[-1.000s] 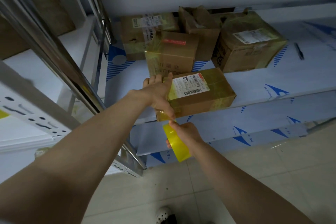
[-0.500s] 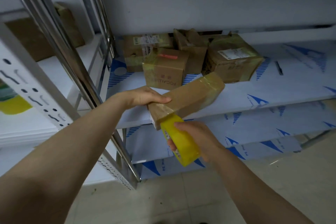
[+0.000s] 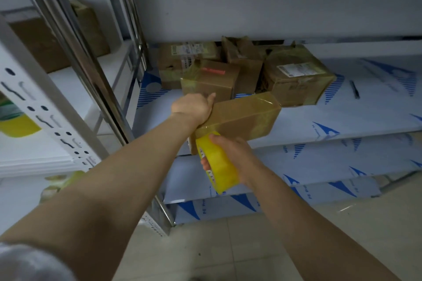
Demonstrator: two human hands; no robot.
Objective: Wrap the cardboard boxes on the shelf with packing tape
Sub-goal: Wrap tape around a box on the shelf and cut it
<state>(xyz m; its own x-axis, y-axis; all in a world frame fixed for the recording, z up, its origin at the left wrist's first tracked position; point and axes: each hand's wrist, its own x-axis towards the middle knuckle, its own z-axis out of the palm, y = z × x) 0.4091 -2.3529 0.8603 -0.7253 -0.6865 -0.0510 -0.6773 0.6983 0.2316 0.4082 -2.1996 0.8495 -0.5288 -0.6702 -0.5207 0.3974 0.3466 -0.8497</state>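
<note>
The brown oblong tape-wrapped cardboard box [image 3: 244, 118] is tilted over the white shelf's [image 3: 342, 121] front edge, as before. The left hand [image 3: 194, 107] has shifted to grip its left end. The right hand [image 3: 237, 155] holds the yellow tape roll [image 3: 217, 166] against its near corner.

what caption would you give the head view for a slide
Left hand grips a tilted cardboard box over the shelf; right hand holds a yellow tape roll at its near end.

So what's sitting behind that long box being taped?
Behind the held box stand other cardboard boxes; the nearest box has a red strip on top. The left hand and the held box cover its lower front.
</note>
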